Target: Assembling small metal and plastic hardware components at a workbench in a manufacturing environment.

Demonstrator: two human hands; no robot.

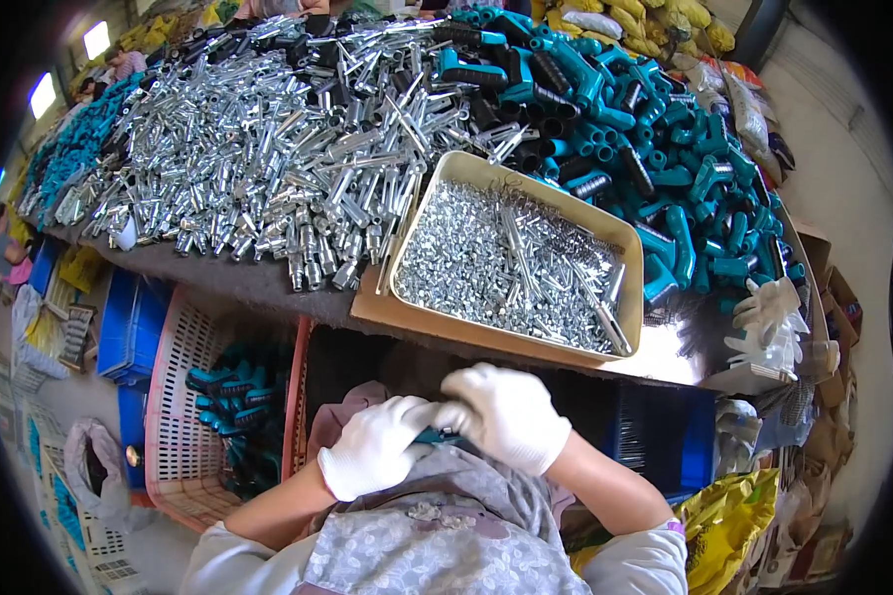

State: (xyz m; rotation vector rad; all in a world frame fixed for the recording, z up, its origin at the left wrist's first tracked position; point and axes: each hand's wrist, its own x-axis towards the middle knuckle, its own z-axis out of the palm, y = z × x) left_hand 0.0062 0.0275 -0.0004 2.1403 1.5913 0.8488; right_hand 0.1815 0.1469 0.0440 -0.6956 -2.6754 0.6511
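Both my hands wear white knit gloves and meet close together above my lap. My left hand (pixel 382 446) is closed around a teal plastic part (pixel 435 436), of which only a small piece shows below the fingers. Pressed up against it, my right hand (pixel 506 416) has its fingers curled in at the same spot; whatever they pinch is hidden. Just beyond the hands, on the table edge, stands a cream tray (pixel 633 297) of small metal pins, springs and a few longer metal tubes.
Shiny metal fittings (pixel 228 149) are heaped across the table's left and middle. Teal pistol-shaped handles (pixel 680 243) with black grips pile up at the right. Beside my left arm, a pink basket (pixel 174 397) holds more teal handles. White gloves (pixel 769 317) lie at the table's right corner.
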